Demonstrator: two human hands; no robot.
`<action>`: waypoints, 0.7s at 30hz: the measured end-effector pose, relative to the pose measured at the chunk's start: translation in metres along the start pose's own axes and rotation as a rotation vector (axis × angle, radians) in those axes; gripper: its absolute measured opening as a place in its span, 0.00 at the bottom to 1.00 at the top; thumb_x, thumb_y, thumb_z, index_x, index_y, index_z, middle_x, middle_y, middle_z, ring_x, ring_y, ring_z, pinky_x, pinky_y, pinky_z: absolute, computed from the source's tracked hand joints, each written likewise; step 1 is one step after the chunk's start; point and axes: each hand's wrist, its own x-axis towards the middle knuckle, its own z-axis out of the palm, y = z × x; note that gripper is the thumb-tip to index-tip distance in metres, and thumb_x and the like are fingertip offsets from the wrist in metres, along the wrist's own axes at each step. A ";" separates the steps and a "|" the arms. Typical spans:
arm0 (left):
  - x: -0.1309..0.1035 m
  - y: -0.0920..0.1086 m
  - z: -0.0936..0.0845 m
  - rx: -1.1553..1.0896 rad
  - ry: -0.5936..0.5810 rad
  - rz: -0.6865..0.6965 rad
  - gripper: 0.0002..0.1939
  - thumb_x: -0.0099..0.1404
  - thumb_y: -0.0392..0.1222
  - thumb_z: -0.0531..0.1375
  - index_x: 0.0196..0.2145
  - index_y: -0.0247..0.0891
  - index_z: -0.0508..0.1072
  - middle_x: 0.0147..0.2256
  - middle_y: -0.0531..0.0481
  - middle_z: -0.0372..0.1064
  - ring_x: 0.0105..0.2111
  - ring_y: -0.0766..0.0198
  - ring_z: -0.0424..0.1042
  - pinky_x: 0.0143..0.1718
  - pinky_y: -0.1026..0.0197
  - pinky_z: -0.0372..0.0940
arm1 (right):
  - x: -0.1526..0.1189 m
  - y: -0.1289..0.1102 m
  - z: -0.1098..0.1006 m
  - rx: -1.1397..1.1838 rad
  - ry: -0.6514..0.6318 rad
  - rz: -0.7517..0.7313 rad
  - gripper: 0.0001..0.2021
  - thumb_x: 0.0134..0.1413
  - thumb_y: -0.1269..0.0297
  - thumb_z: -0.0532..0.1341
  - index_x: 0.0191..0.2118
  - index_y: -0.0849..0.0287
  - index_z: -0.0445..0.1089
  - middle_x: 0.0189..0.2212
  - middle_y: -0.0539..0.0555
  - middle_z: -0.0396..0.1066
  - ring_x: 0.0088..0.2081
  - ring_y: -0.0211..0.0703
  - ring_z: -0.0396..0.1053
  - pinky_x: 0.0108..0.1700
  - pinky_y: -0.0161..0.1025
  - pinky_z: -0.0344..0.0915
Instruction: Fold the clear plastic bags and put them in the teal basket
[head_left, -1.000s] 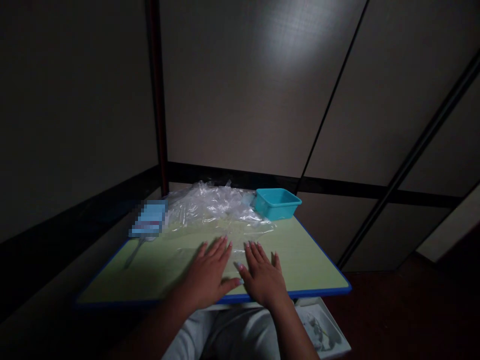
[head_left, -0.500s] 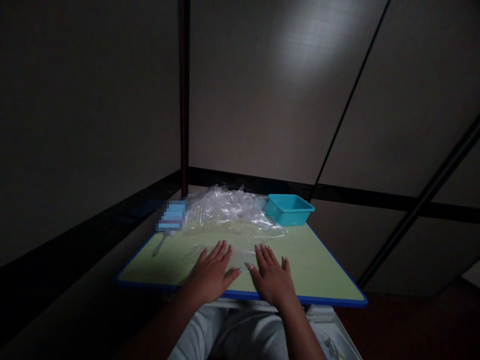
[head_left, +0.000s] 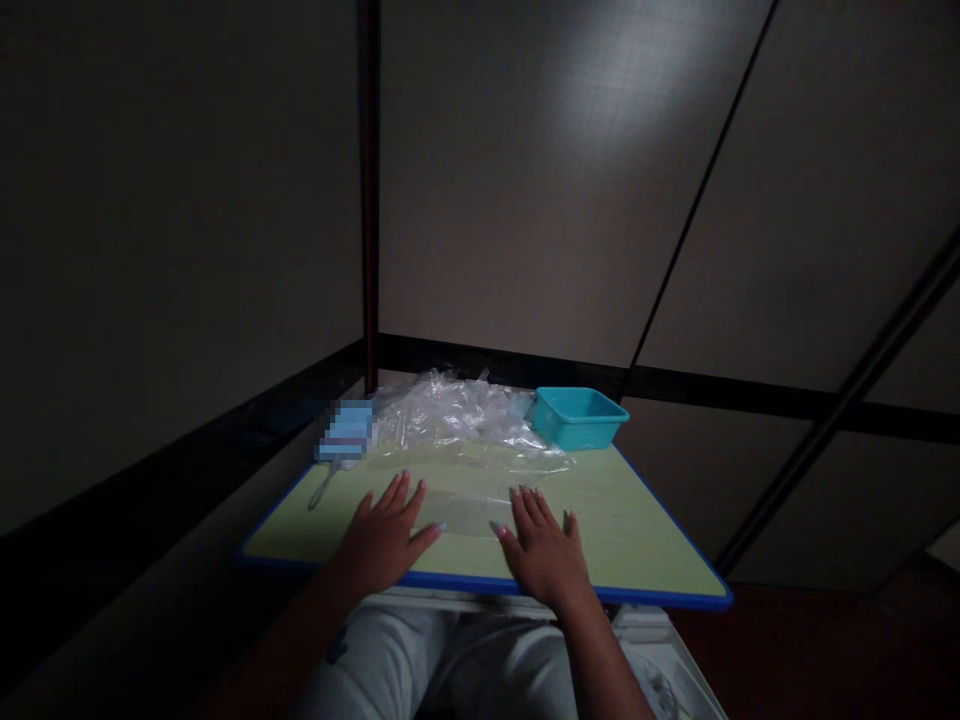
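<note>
A clear plastic bag [head_left: 469, 512] lies flat on the pale green table [head_left: 637, 540] in front of me, hard to see against the top. My left hand [head_left: 386, 540] rests palm down at its left end, fingers spread. On the right, my right hand [head_left: 544, 545] is also palm down, with the thumb apart from the fingers. Neither hand grips anything. Beyond my fingertips a crumpled heap of clear plastic bags [head_left: 457, 415] spreads across the back of the table.
Right of the heap stands a turquoise plastic basin [head_left: 577, 430]. A blurred-out blue object [head_left: 346, 430] with a loop strap lies at the table's left edge. Dark wall panels [head_left: 495, 220] rise behind. Below the table's right front is a white tray [head_left: 686, 660].
My left hand has slid to the left over the flat plastic, widening the gap between my hands. My right hand has stayed in place.
</note>
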 end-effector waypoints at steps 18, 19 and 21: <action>0.015 0.055 0.004 -0.101 -0.032 0.243 0.46 0.57 0.70 0.41 0.62 0.31 0.42 0.63 0.41 0.35 0.62 0.53 0.35 0.59 0.42 0.36 | -0.004 0.002 -0.003 0.091 0.126 -0.030 0.29 0.59 0.48 0.41 0.63 0.53 0.42 0.63 0.54 0.39 0.63 0.47 0.35 0.57 0.62 0.31; 0.014 0.054 0.005 -0.098 -0.029 0.244 0.46 0.57 0.70 0.41 0.62 0.32 0.43 0.63 0.41 0.35 0.62 0.53 0.35 0.59 0.42 0.36 | -0.008 0.002 -0.004 0.100 0.175 -0.030 0.29 0.58 0.48 0.42 0.63 0.54 0.43 0.63 0.55 0.39 0.63 0.48 0.35 0.58 0.62 0.33; 0.013 0.054 0.005 -0.092 -0.011 0.249 0.46 0.57 0.69 0.41 0.62 0.32 0.43 0.63 0.41 0.35 0.62 0.53 0.36 0.59 0.42 0.36 | -0.018 0.003 -0.004 0.109 0.292 -0.045 0.27 0.59 0.51 0.45 0.62 0.55 0.47 0.63 0.56 0.40 0.63 0.48 0.35 0.59 0.60 0.34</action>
